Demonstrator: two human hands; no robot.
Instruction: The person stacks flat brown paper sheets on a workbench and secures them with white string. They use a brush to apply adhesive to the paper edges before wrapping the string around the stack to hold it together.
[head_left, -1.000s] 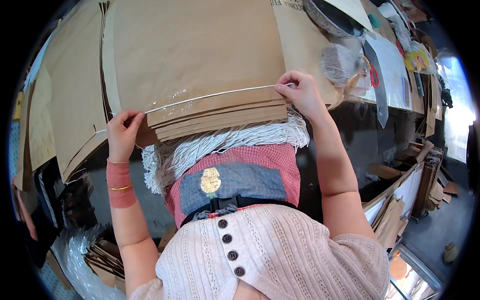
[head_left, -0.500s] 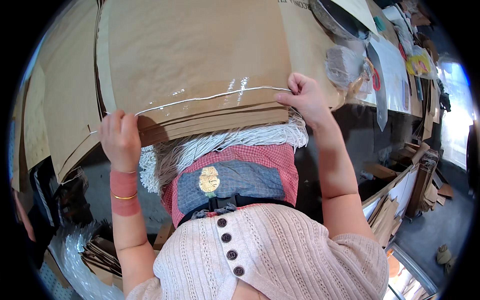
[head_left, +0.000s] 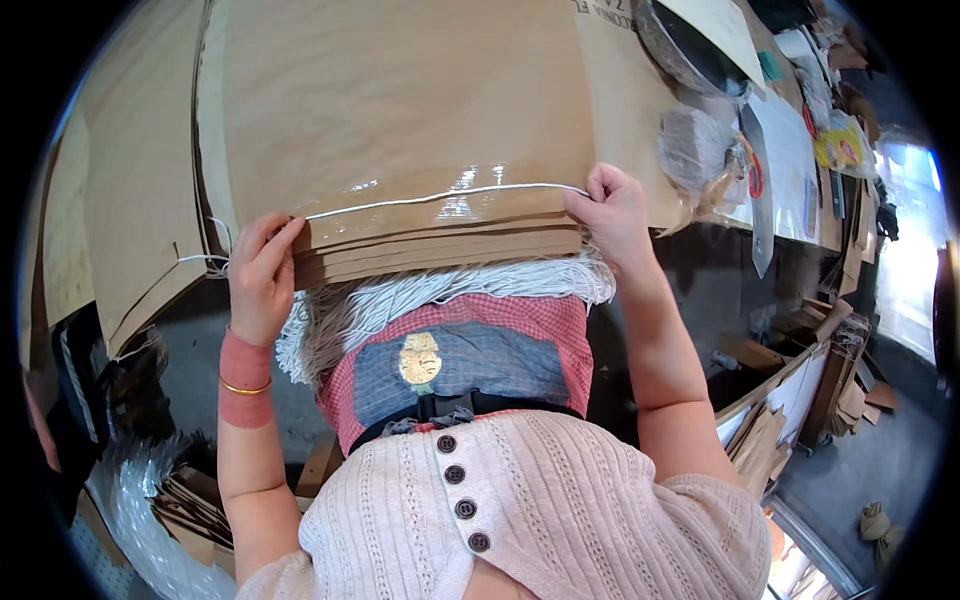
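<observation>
A white string (head_left: 440, 197) stretches nearly straight across the near end of a stack of brown paper bags (head_left: 420, 100), over a shiny strip. My left hand (head_left: 262, 285) pinches it at the stack's left side between thumb and fingers. At the right corner, my right hand (head_left: 615, 215) has its fingers closed on the string's other part. A thick bundle of loose white strings (head_left: 480, 287) hangs over my lap, just below the stack's edge. Left of my left hand, a short white string loop (head_left: 205, 258) lies by the gap between this stack and another brown stack (head_left: 140, 150).
To the right lie a long metal blade (head_left: 762, 200) jutting past the table edge, red-handled scissors (head_left: 755, 178), a clear plastic bag (head_left: 690, 145) and a dark plastic-wrapped item (head_left: 695, 45). Clear plastic wrap (head_left: 150, 520) sits low at left, and cardboard pieces (head_left: 765, 440) at lower right.
My left hand has moved right along the string and slightly changed its finger grip, so the span between my hands is shorter. The string loop at the left now shows more.
</observation>
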